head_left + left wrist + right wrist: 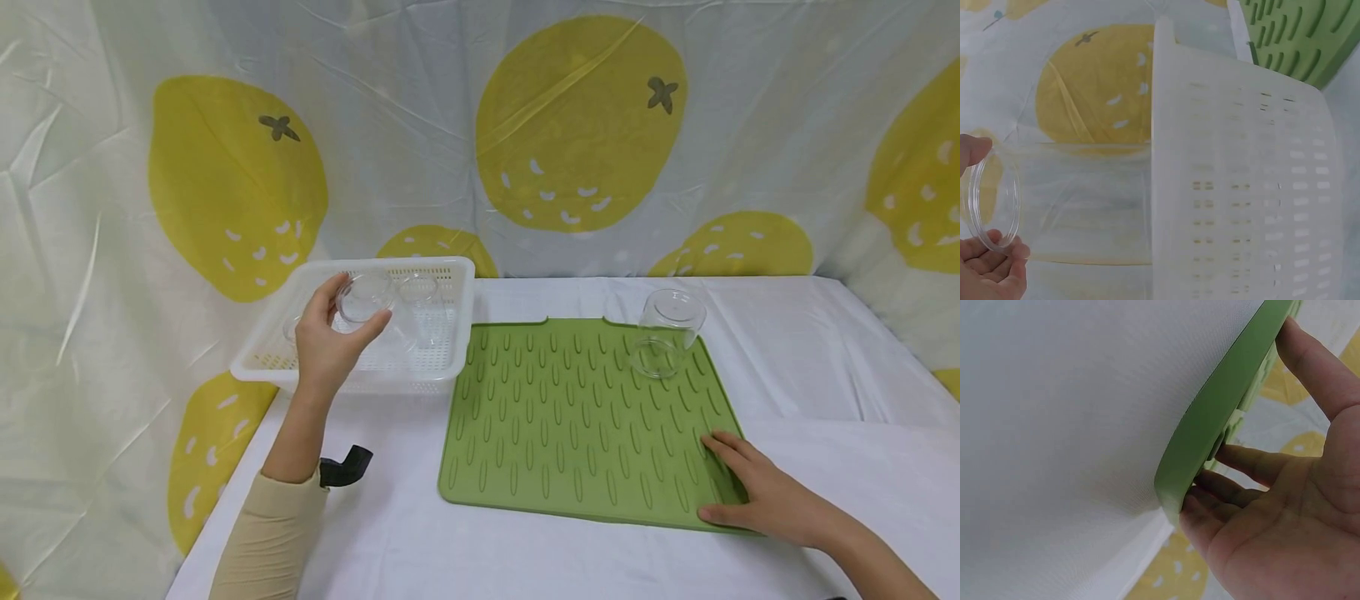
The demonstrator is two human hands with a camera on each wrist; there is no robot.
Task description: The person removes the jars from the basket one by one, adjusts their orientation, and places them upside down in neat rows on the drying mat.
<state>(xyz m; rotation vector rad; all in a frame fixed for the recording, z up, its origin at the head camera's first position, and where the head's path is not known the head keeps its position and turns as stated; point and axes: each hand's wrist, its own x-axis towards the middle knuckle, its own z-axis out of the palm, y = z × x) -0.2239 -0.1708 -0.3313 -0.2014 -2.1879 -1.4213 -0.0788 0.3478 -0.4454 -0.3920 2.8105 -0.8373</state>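
Note:
My left hand (324, 350) holds a clear glass (365, 298) by its round end, thumb on one side and fingers on the other, over the white basket (360, 382). In the left wrist view the glass (1085, 206) extends toward the basket wall (1241, 156). Another clear glass (422, 292) is inside the basket. My right hand (765, 493) rests at the near right corner of a green ridged mat (562, 433), fingers spread. In the right wrist view its fingertips touch the mat's edge (1210, 419).
A clear glass (673, 321) stands at the far right corner of the mat. Under everything lies a white cloth (405, 517). A curtain with yellow lemons (581, 125) hangs behind and along the left side. A black strap piece (347, 467) sticks out at my left wrist.

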